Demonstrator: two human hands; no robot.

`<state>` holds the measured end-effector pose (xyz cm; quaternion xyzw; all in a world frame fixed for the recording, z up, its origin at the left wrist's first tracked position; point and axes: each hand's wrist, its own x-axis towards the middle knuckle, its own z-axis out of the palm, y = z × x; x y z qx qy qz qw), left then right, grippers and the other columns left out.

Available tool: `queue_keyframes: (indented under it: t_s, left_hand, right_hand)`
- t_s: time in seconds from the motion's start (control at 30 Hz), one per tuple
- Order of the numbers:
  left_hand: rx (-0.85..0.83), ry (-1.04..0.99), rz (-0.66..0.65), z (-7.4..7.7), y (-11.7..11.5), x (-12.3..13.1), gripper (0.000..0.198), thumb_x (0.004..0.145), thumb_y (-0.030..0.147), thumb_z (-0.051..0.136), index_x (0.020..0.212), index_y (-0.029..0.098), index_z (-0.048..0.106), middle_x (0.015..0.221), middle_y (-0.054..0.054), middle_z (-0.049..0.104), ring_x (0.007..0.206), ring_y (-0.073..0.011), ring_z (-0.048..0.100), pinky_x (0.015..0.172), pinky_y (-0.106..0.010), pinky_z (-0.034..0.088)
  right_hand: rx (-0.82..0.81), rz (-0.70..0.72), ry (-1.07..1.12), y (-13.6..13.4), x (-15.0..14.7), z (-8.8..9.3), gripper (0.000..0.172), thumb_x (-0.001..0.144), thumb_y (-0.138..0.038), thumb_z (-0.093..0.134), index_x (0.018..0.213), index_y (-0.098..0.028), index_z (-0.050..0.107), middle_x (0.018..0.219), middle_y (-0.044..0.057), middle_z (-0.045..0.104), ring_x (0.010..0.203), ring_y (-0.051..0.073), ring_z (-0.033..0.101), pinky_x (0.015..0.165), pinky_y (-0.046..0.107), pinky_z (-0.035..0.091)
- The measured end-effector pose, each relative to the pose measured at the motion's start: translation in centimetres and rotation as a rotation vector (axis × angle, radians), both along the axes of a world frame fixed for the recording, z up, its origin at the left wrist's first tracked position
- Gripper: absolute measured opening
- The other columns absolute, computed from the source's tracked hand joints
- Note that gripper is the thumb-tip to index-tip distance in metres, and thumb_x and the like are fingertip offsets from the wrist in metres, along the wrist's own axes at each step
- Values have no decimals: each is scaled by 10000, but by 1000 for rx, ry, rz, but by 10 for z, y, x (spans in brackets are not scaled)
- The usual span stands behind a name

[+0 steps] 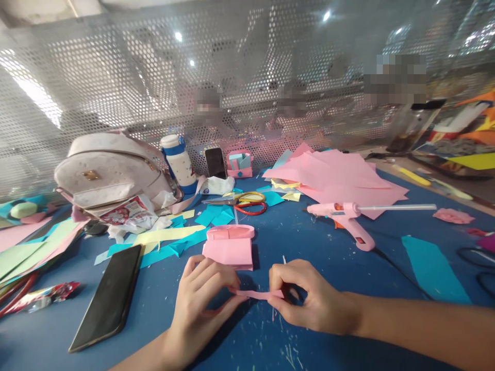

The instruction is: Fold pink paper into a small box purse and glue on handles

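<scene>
A narrow pink paper strip (258, 295) stretches between my two hands, low over the blue table. My left hand (207, 299) pinches its left end between thumb and fingers. At the other end, my right hand (305, 296) grips the strip between thumb and forefinger. Just beyond my hands lies a small folded pink paper piece (229, 251) with a looped band along its far side. A pink glue gun (348, 216), a clear glue stick in its back, rests on its side to the right.
A black phone (110, 293) lies at the left. Red-and-yellow-handled scissors (247, 202) sit among blue and yellow scraps (170, 236). Behind stand a pale backpack (112, 165), a bottle (180, 165) and pink sheets (336, 175), before a perforated metal screen (240, 67). The glue gun's cord (402, 273) runs right.
</scene>
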<state>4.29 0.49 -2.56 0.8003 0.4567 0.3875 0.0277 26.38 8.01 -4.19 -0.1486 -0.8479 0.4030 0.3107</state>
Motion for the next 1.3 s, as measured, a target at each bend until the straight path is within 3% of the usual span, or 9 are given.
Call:
queue_keyframes:
  t_s: [1.3]
  left_hand:
    - [-51, -25, 32, -5, 2, -2, 195, 825, 166, 720, 859, 215, 534, 825, 29, 665, 759, -145, 606, 777, -320, 375]
  right_hand:
    - [55, -9, -41, 1, 1, 0, 160, 835, -199, 589, 721, -197, 477, 572, -63, 477, 498, 67, 402, 505, 199, 338]
